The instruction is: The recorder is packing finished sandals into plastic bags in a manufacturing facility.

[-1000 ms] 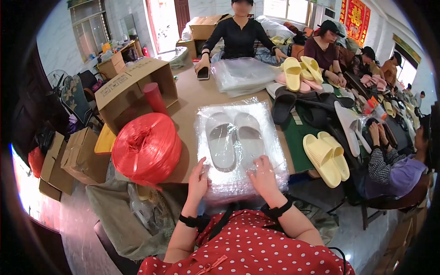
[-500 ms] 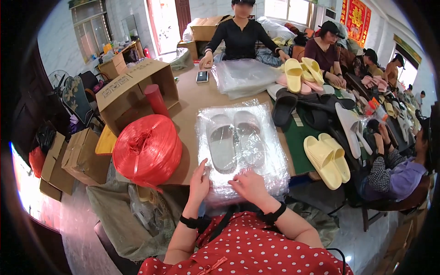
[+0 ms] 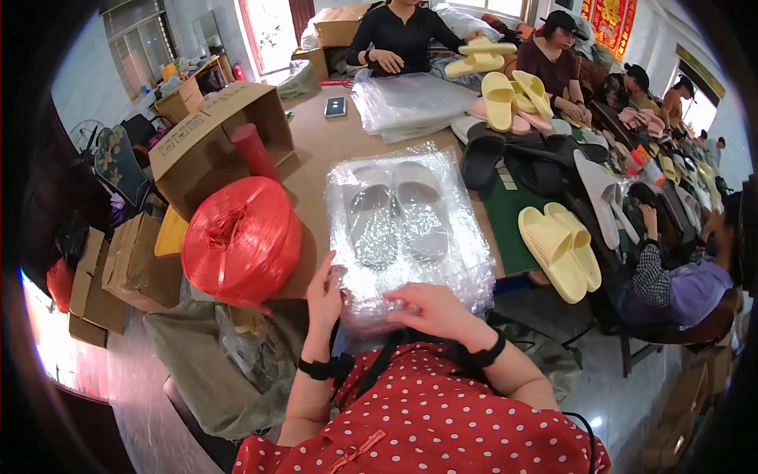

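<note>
A pair of pale grey slippers (image 3: 375, 237) lies side by side under clear film, straps at the far end. The clear plastic bag (image 3: 466, 261) around them is crinkled and shiny, resting on a stack of similar film at the table's near edge. My left hand (image 3: 324, 294) is open at the bag's near left edge, fingers stretched away from me and the thumb close to the film. Across the near end, my right hand (image 3: 434, 306) has its fingers bent over the bag's edge, closed on the film; the exact grip is partly hidden.
Left of the bag stand a large roll of red plastic twine (image 3: 241, 241), a red cylinder (image 3: 255, 150) and an open cardboard box (image 3: 209, 134). Farther off are a phone (image 3: 335, 107) and clear bags (image 3: 410, 103). Yellow slippers (image 3: 557, 253) and black slippers (image 3: 482, 158) lie right. Co-workers sit beyond.
The film now covers both slippers' heels, and my right hand has turned, its fingers pointing left. The co-worker opposite has lifted a pair of yellow slippers. The view has shifted slightly.
</note>
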Demonstrator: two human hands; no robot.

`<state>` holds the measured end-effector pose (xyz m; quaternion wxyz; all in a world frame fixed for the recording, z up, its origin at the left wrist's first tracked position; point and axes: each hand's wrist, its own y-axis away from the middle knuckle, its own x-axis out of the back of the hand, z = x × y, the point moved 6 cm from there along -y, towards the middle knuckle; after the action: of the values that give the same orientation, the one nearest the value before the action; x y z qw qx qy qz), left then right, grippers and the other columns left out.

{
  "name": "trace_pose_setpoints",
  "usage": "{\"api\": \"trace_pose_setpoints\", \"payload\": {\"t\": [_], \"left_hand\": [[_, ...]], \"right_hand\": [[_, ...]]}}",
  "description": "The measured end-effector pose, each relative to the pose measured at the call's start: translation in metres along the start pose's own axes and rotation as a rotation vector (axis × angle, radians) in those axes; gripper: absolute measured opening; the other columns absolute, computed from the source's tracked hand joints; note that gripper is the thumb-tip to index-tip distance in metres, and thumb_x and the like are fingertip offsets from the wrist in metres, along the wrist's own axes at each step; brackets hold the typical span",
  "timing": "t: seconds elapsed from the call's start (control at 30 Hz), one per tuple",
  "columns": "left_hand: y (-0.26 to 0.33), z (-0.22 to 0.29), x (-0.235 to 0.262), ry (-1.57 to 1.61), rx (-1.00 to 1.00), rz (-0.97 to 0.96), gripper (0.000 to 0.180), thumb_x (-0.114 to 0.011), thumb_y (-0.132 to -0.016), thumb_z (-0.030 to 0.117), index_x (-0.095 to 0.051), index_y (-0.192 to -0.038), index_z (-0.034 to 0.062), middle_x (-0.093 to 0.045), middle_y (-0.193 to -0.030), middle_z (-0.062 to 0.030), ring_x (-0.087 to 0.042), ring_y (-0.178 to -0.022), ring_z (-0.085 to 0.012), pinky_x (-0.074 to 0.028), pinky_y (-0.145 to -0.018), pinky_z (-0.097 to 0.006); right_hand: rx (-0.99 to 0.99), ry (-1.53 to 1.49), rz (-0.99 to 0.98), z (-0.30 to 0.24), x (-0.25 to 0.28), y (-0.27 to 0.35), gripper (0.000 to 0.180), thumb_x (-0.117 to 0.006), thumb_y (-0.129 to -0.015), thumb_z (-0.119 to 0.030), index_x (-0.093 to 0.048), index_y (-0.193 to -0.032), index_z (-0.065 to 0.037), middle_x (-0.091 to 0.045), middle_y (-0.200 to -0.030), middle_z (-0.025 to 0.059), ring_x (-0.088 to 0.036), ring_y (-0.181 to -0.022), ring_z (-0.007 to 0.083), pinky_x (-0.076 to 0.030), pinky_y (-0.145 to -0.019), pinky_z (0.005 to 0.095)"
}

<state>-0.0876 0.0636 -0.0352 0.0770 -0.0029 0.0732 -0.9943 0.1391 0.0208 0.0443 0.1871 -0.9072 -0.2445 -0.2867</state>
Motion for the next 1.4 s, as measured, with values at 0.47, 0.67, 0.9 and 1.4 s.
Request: {"api": "trace_pose_setpoints", "payload": {"t": [0.47,0.67,0.9,1.4], "left_hand": [[0.035,0.023,0.024,-0.069,0.115,-0.026,0.038,-0.058,-0.097,0.007,-0.061,-0.135,0.0072,-0.058,-0.067,0.0042,-0.051,-0.054,-0.0029,-0.039,-0.046,-0.019],[0.038,0.026,0.028,-0.057,0.135,-0.075,0.039,-0.053,-0.1,0.01,-0.058,-0.139,0.0077,-0.066,-0.076,0.002,-0.054,-0.061,-0.0026,-0.042,-0.053,-0.018],[0.044,0.066,0.034,-0.716,-0.427,-0.033,0.054,-0.063,-0.085,0.003,-0.056,-0.139,0.0057,-0.055,-0.142,-0.0165,-0.052,-0.13,-0.0298,-0.045,-0.105,-0.04],[0.023,0.045,0.005,-0.436,-0.485,-0.272,0.017,-0.06,-0.089,0.001,-0.074,-0.098,0.0028,-0.075,-0.105,-0.01,-0.062,-0.121,-0.0332,-0.049,-0.101,-0.04]], "right_hand": [[0.06,0.424,0.386,0.053,0.096,0.05,0.046,-0.07,-0.077,-0.003,-0.066,-0.121,-0.016,-0.064,-0.123,0.0038,-0.059,-0.101,0.0279,-0.054,-0.085,0.038],[0.215,0.41,0.26,0.076,0.089,0.056,0.018,-0.065,-0.075,0.002,-0.069,-0.087,-0.011,-0.066,-0.127,0.0008,-0.059,-0.097,0.0267,-0.053,-0.083,0.0371],[0.139,0.32,0.486,0.056,0.101,0.059,0.03,-0.069,-0.074,0.001,-0.067,-0.103,-0.009,-0.064,-0.13,0.0055,-0.058,-0.107,0.03,-0.049,-0.094,0.0397],[0.01,0.171,0.512,0.095,0.109,0.048,0.004,-0.068,-0.084,-0.008,-0.072,-0.084,-0.007,-0.069,-0.085,0.0052,-0.058,-0.088,0.0245,-0.046,-0.079,0.0348]]}}
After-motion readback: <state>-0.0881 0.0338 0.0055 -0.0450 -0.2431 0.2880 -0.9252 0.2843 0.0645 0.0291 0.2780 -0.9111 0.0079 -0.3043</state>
